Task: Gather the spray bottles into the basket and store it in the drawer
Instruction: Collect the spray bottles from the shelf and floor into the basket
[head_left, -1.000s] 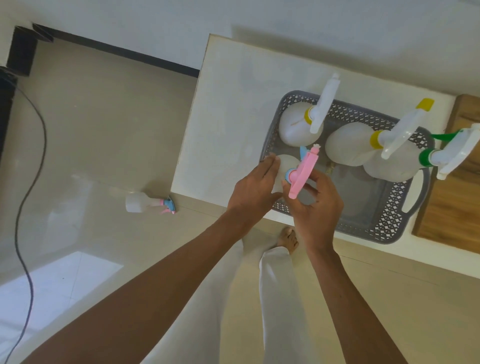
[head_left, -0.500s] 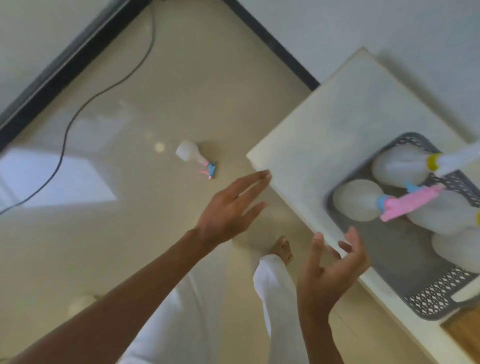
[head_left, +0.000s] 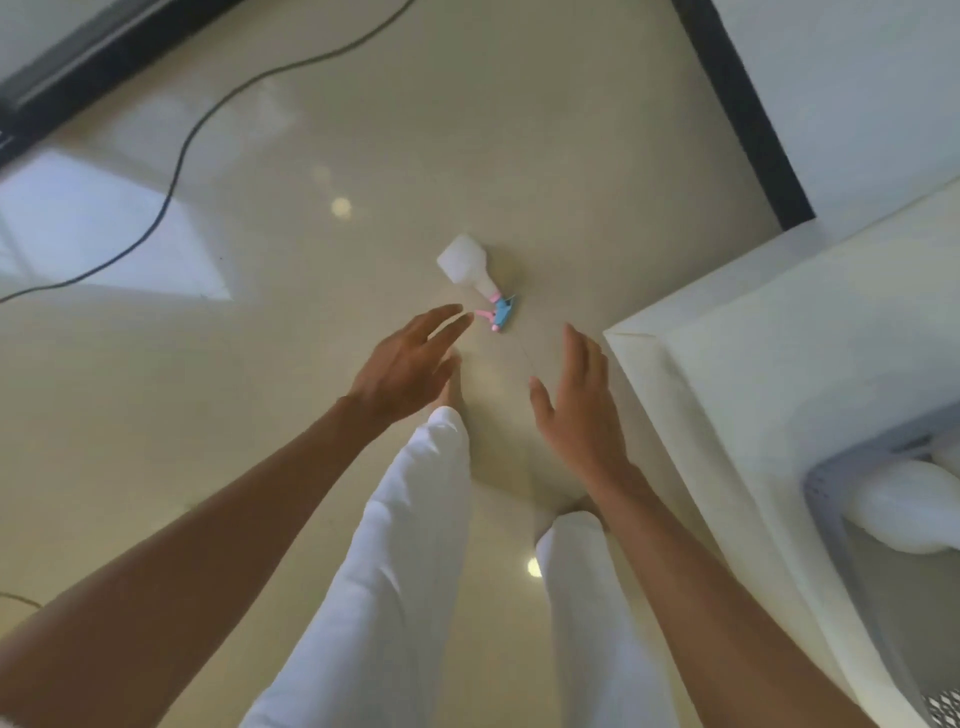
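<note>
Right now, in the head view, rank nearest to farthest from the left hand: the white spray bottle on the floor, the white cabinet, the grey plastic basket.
1. The white spray bottle, on the floor just ahead of the left hand.
2. The white cabinet, right of the right hand.
3. The grey plastic basket, on the cabinet, far right.

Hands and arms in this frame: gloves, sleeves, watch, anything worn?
Nothing worn: left hand and right hand are bare, with no gloves, rings or watch visible. The forearms are uncovered, no sleeves in view. White trousers show below.
</note>
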